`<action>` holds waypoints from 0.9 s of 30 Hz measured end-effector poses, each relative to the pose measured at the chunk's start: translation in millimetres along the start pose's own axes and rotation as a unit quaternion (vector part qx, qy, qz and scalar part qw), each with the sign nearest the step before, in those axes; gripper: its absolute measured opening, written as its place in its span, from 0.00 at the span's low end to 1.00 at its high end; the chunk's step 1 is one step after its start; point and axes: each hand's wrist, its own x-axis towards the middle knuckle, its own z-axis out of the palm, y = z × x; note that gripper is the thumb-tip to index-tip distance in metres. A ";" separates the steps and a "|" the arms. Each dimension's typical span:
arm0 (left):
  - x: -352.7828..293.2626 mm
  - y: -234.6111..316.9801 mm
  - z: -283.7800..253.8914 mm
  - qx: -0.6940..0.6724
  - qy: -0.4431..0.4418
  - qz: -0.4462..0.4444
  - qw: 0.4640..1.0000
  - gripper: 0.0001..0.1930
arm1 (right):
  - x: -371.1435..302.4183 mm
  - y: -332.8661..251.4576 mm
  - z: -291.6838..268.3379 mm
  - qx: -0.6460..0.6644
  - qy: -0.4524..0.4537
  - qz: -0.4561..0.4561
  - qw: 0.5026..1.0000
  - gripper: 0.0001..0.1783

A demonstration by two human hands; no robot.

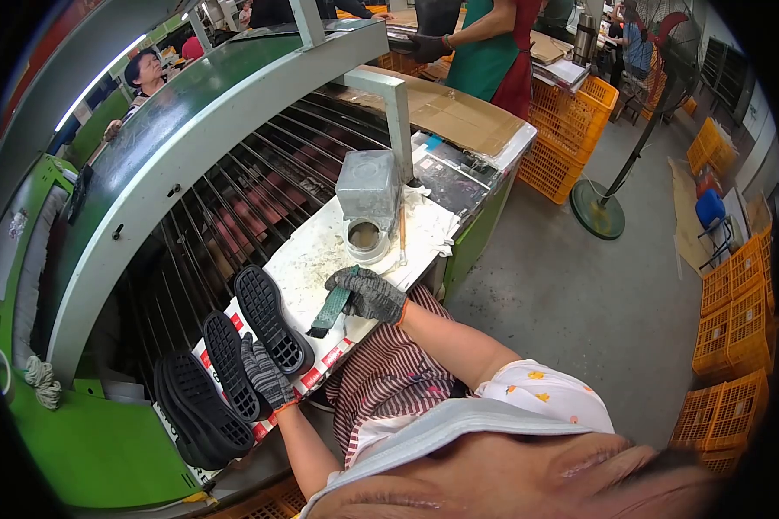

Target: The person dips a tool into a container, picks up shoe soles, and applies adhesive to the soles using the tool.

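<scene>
Two black rubber-looking shoe soles with a ridged grid pattern lie on a white work board, left of the lower centre of the frame. The middle sole point(221, 346) is under the left hand point(268, 376), in a grey knit glove; its fingers lie close together along the sole's right edge, and whether they grip cannot be told, as the thumb is hidden. The other sole point(268, 311) lies just right of it. Each is probably light, springy and hard to break, with grippy ridges; the side edges near the middle look the best hold, keeping fingers off the face.

Nearer the centre, the right hand point(368, 294), gloved alike, has its fingers clamped on a flat green brush point(331, 310), dark bristles pointing down and left. It is likely light, with a stiff handle and softer bristles, best held by the upper end.

Farther left is a stack of black soles point(186, 402). Above the right hand stands a cloudy plastic container point(368, 183) with a round opening. Dark metal rods point(260, 177) run behind the board.
</scene>
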 end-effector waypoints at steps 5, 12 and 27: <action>0.6 -1.0 2.4 0.017 0.002 0.035 0.999 0.18 | 0.0 -0.1 -2.0 0.002 -0.001 -0.003 1.000 0.13; -4.9 7.4 5.1 -0.017 0.011 0.015 1.000 0.17 | -0.4 -0.6 1.0 0.011 0.018 0.008 1.000 0.13; -10.7 21.4 8.6 0.199 0.041 0.119 0.972 0.16 | -2.0 -2.1 4.0 -0.052 0.052 -0.010 0.997 0.11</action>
